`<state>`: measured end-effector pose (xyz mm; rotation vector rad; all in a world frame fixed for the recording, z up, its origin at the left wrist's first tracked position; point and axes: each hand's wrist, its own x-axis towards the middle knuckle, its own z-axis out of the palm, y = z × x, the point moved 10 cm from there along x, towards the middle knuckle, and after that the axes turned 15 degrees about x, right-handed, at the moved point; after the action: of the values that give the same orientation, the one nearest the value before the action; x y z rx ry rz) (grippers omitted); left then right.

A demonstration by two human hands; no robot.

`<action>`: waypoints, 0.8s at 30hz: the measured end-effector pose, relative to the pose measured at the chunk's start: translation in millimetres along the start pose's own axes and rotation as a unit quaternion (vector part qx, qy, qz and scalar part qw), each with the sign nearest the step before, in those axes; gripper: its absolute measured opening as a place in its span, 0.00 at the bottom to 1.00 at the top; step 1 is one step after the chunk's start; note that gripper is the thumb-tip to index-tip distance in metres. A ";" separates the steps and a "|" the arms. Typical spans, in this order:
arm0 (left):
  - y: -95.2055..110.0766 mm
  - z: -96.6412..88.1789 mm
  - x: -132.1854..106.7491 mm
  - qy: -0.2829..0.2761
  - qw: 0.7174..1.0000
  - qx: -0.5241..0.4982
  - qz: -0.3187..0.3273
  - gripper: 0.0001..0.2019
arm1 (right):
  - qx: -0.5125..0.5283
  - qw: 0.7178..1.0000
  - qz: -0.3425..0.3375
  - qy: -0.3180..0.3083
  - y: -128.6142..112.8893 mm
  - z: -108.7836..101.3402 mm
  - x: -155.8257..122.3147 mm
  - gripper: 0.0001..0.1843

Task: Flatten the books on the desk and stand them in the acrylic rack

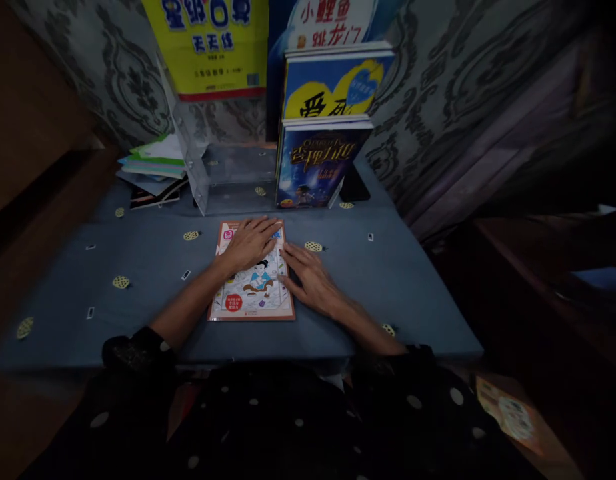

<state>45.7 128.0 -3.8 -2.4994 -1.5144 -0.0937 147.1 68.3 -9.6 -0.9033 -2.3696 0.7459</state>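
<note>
A thin paperback book (258, 300) lies closed on the table in front of me. Its cover has an orange border, a drawn figure in blue and a red round badge. My left hand (253, 243) rests flat across the upper part of the cover, fingers stretched out, hiding some of the title. At the book's right edge is my right hand (311, 277), its fingers extended and the fingertips touching the cover's edge. Neither hand grips anything.
Behind the book stands a clear acrylic rack (195, 167) with upright books, a dark blue one (323, 160) in front. A yellow book (213, 53) stands at its left. Stacked books and papers (155, 167) lie further left. The table (153, 253) has a blue-grey pineapple-print cloth.
</note>
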 end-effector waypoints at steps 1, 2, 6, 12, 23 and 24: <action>-0.1 -0.5 -0.2 0.005 1.000 0.002 -0.002 0.24 | 0.002 1.000 -0.001 -0.007 -2.6 1.2 -5.1 0.32; 0.0 -0.9 -0.4 0.009 1.000 0.004 -0.004 0.23 | 0.005 1.000 -0.001 -0.015 -5.0 2.4 -10.9 0.34; 1.2 -1.4 -1.7 0.014 1.000 0.007 -0.004 0.24 | 0.029 0.998 -0.009 -0.057 -15.1 7.1 -35.7 0.45; 4.3 -0.4 -1.9 0.010 1.000 0.007 0.010 0.24 | 0.025 0.995 -0.022 -0.092 -21.8 13.4 -55.1 0.47; -1.1 -2.0 18.1 0.062 0.997 0.009 0.034 0.21 | 0.035 0.997 -0.045 -0.046 -12.5 4.6 -45.4 0.33; -2.8 -2.0 21.0 0.064 0.997 0.009 0.033 0.20 | 0.034 0.998 -0.040 -0.046 -10.3 3.5 -43.1 0.32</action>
<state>53.2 146.9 2.1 -2.4753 -1.3760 -0.2244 168.8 30.2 -16.3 -0.7567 -2.4282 0.8485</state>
